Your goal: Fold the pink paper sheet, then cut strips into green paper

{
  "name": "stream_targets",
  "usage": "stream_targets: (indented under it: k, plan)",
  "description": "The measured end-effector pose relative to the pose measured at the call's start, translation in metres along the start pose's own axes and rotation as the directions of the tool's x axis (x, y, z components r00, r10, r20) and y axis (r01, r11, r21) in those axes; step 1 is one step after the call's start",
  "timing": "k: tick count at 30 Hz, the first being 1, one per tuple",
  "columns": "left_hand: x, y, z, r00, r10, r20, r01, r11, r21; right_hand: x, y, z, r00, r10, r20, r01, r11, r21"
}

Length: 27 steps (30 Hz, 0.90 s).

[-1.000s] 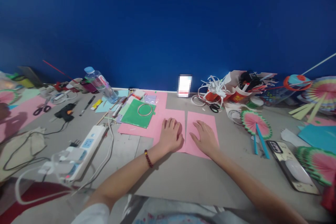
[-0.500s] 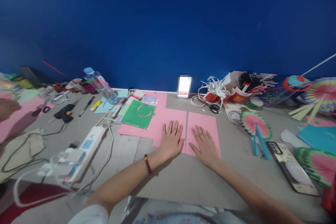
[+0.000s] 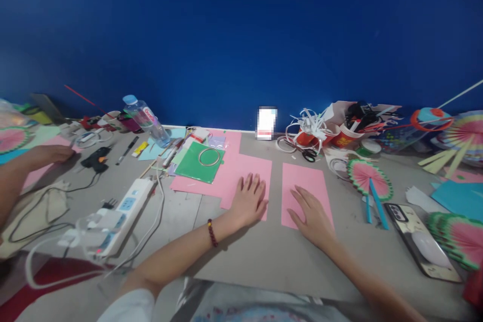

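My left hand lies flat, fingers stretched, on the left pink paper sheet. A beaded bracelet circles that wrist. My right hand rests flat with fingers spread on a separate pink sheet to the right. A strip of bare grey table shows between the two pink sheets. Neither hand holds anything.
A green sheet with a metal ring lies left of the paper. A power strip, glue gun, water bottle, scissors, paper fans and a phone surround me. Another person's hand reaches in at left.
My right hand slid its pink sheet to the right, opening a gap between the two sheets. Another person's arm came further into view at the left.
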<state>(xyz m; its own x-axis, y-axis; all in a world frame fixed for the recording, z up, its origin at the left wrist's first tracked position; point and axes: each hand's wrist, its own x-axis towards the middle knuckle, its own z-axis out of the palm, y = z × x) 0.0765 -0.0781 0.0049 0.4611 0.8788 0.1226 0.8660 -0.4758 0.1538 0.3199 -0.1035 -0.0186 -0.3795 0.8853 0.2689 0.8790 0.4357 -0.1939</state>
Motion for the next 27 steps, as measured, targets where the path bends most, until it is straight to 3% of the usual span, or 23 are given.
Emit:
stream_targets:
  k: [4, 8, 12, 15, 17, 19, 21, 23, 25, 27]
  plan:
    - [-0.018, 0.007, -0.007, 0.995, 0.059, 0.077, -0.053, 0.995, -0.084, -0.010, -0.002, -0.005, 1.000, 0.011, -0.013, -0.010, 1.000, 0.008]
    - [-0.057, 0.011, -0.019, 0.968, 0.160, 0.195, -0.119, 0.971, -0.207, -0.021, -0.001, -0.007, 1.000, 0.026, -0.012, -0.026, 1.000, 0.000]
    - [-0.097, 0.010, -0.034, 0.879, 0.363, 0.308, -0.255, 0.905, -0.339, -0.025, -0.005, -0.010, 0.999, 0.001, -0.039, 0.001, 0.999, 0.039]
    - [-0.124, 0.010, -0.030, 0.850, 0.424, 0.313, -0.321, 0.888, -0.329, -0.018, -0.019, -0.025, 0.989, -0.019, -0.147, 0.041, 0.988, 0.148]
    - [-0.141, 0.012, -0.021, 0.871, 0.412, 0.269, -0.349, 0.902, -0.252, -0.008, -0.035, -0.046, 0.973, -0.041, -0.226, 0.094, 0.969, 0.229]
    - [-0.154, 0.013, -0.016, 0.895, 0.425, 0.135, -0.404, 0.901, -0.157, 0.005, -0.055, -0.078, 0.930, -0.133, -0.343, 0.236, 0.931, 0.278]
    - [-0.161, 0.012, -0.022, 0.884, 0.466, -0.017, -0.465, 0.878, -0.110, 0.015, -0.075, -0.115, 0.849, -0.278, -0.450, 0.421, 0.870, 0.258]
    - [-0.162, 0.007, -0.039, 0.882, 0.464, -0.079, -0.471, 0.864, -0.179, 0.020, -0.093, -0.153, 0.754, -0.401, -0.521, 0.557, 0.810, 0.183]
    - [-0.159, -0.001, -0.062, 0.932, 0.350, -0.093, -0.361, 0.871, -0.334, 0.016, -0.104, -0.182, 0.731, -0.433, -0.527, 0.579, 0.802, 0.144]
    - [-0.154, -0.010, -0.081, 0.975, 0.133, -0.179, -0.211, 0.810, -0.546, 0.005, -0.108, -0.199, 0.769, -0.366, -0.525, 0.507, 0.848, 0.152]
